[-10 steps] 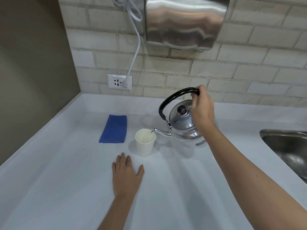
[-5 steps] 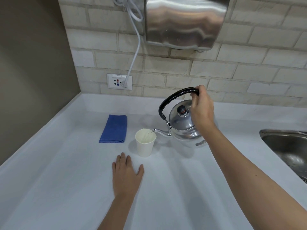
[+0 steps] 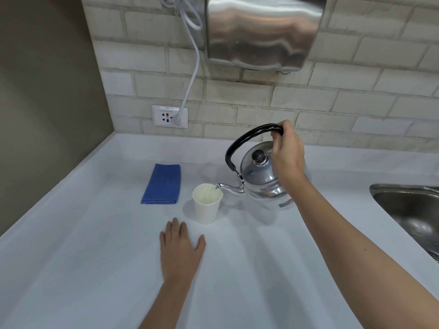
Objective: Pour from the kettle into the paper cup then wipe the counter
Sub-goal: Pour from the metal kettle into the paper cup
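- Fingers of the right hand (image 3: 286, 155) are curled tight around the black handle (image 3: 247, 136) of the kettle (image 3: 261, 179), gripping it near its right end, with the kettle body hanging just below the knuckles.
- Kettle is shiny steel with a dark lid knob (image 3: 258, 155), tilted to the left, lifted clear of the counter (image 3: 95, 257), its thin spout (image 3: 228, 187) reaching over the rim of the paper cup (image 3: 207, 205).
- Paper cup stands upright just beyond the fingertips of the left hand (image 3: 180, 248), not touching them; it is white, and a thin stream runs into it from the spout. How full it is I cannot tell.
- Left hand lies flat on the counter, palm down, fingers relaxed and holding nothing.
- Blue cloth (image 3: 162, 184), folded, lies beyond those fingers and to their left, near the cup.
- Steel sink (image 3: 408, 210) sits well to the right of the gripping fingers.
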Available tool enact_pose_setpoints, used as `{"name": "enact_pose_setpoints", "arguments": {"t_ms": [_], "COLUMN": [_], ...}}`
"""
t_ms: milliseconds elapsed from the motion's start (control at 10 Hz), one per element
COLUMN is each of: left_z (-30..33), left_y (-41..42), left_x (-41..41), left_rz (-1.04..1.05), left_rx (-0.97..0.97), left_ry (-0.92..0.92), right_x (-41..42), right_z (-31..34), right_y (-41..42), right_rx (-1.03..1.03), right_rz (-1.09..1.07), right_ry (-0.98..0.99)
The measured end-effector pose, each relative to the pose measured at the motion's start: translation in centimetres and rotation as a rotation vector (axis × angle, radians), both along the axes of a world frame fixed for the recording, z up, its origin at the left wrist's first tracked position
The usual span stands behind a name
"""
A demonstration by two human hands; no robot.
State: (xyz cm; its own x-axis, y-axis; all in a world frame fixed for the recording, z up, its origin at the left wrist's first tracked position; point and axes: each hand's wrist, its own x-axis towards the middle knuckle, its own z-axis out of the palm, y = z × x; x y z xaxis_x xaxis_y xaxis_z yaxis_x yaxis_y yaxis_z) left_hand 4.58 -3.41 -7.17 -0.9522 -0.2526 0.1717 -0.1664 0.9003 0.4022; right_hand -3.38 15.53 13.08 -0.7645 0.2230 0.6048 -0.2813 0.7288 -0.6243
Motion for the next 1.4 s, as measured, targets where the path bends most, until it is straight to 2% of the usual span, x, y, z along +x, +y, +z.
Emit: {"name": "enact_pose_setpoints", "arguments": {"t_ms": [1400], "left_z": [0.28], "left_y": [0.00], "left_x": [0.17], "left_rz": [-0.007], "left_rx": [0.013], "left_ry": [-0.004], "right_x": [0.38], "right_z": [0.63], "right_y": [-0.50], "right_rx": [0.023], "right_rz": [-0.012], "right_ry": [-0.010]}}
